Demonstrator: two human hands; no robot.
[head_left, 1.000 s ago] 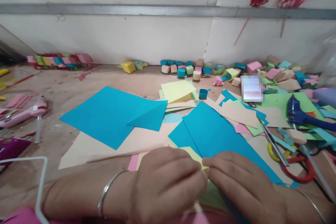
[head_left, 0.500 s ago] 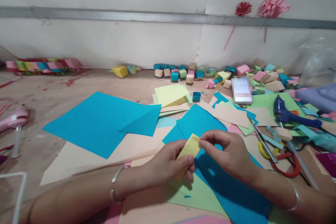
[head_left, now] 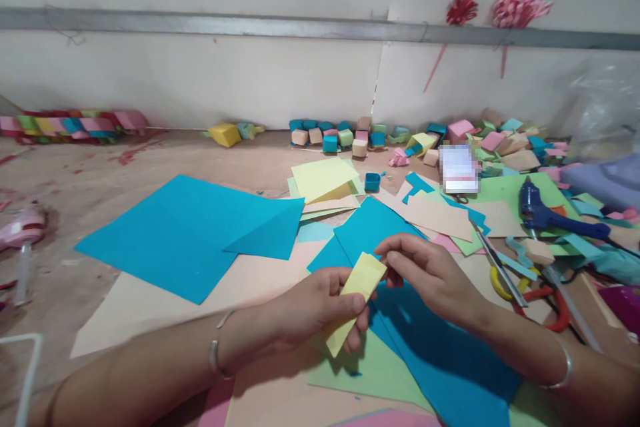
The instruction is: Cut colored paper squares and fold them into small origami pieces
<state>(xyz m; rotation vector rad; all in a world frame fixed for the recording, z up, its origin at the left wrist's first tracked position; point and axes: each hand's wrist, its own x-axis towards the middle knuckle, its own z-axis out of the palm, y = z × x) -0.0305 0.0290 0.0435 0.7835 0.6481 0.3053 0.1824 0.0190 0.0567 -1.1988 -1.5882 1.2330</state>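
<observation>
In the head view, a pale yellow folded paper strip is tilted over the middle of the work area. My left hand grips it, thumb flat across the front and fingers behind. My right hand hovers at the strip's upper end with curled fingers slightly apart; its fingertips are close to the corner, and whether they touch it is hard to see. Under the hands lie blue paper sheets and a light green sheet, with a small blue scrap on the green.
A large blue sheet lies to the left. At right are a blue glue gun, a cutter knife and red-handled scissors. Small paper boxes line the wall. A pink glue gun sits far left.
The right hand has let go of the yellow strip's upper corner and lifted slightly. More of the strip shows, its lower end now sticking out below my left thumb. The view has shifted a little.
</observation>
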